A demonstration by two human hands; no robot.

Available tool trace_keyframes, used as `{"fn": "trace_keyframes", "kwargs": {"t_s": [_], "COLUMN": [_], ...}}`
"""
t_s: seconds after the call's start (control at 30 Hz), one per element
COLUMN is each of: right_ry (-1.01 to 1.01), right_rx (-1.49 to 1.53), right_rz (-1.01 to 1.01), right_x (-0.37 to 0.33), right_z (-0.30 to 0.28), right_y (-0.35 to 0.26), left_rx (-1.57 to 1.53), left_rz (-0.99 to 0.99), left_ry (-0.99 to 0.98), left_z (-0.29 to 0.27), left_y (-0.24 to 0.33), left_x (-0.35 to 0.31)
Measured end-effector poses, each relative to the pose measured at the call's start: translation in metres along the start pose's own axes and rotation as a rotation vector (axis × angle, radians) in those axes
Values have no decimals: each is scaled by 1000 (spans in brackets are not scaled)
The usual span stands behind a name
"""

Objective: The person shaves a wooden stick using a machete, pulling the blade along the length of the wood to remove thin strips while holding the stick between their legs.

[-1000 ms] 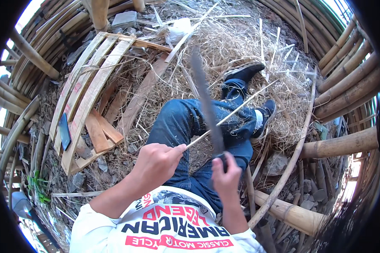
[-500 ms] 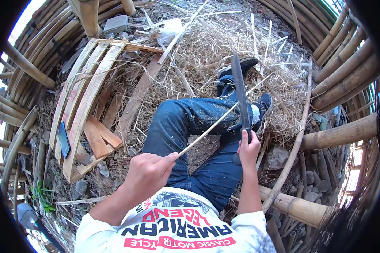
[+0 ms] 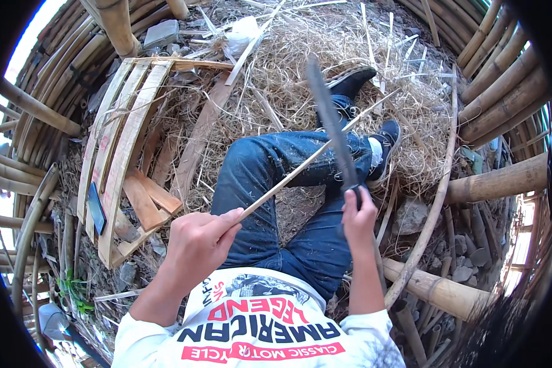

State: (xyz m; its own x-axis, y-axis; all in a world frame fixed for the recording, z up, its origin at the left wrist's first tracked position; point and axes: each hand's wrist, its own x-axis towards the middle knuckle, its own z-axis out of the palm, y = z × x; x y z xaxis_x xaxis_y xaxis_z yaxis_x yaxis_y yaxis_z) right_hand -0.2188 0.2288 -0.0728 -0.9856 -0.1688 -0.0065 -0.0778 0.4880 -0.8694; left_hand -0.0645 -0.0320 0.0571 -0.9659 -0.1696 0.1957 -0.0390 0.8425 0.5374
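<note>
My left hand (image 3: 201, 242) is closed on the near end of a thin pale bamboo strip (image 3: 282, 183), which slants up and right across my jeans toward my feet. In my right hand (image 3: 358, 216) is the dark handle of a machete (image 3: 333, 126), its long grey blade pointing up and tilted left. The blade crosses the strip partway along its length; whether the two touch I cannot tell. Part of the strip is hidden behind the blade.
A wooden pallet (image 3: 119, 132) lies at the left with a dark phone (image 3: 96, 207) on it. Shavings (image 3: 276, 80) cover the ground ahead around my feet. Thick bamboo poles (image 3: 500, 178) stick in from the right, beside a long curved pole (image 3: 432, 224) and stones (image 3: 413, 218).
The machete has tipped leftward, its point swinging left and up. My left hand has drawn slightly left and down with the strip.
</note>
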Motion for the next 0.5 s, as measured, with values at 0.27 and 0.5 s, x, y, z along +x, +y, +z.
{"fn": "trace_keyframes", "kwargs": {"t_s": [0.27, 0.5], "right_ry": [-78, -123], "right_rx": [154, -12], "right_rz": [13, -169], "right_x": [-41, -50], "right_z": [23, 14], "right_y": [-21, -49], "left_rx": [-88, -24], "left_rz": [17, 40], "left_ry": [-2, 49], "left_z": [24, 11], "left_y": [-5, -6], "left_x": [13, 8]}}
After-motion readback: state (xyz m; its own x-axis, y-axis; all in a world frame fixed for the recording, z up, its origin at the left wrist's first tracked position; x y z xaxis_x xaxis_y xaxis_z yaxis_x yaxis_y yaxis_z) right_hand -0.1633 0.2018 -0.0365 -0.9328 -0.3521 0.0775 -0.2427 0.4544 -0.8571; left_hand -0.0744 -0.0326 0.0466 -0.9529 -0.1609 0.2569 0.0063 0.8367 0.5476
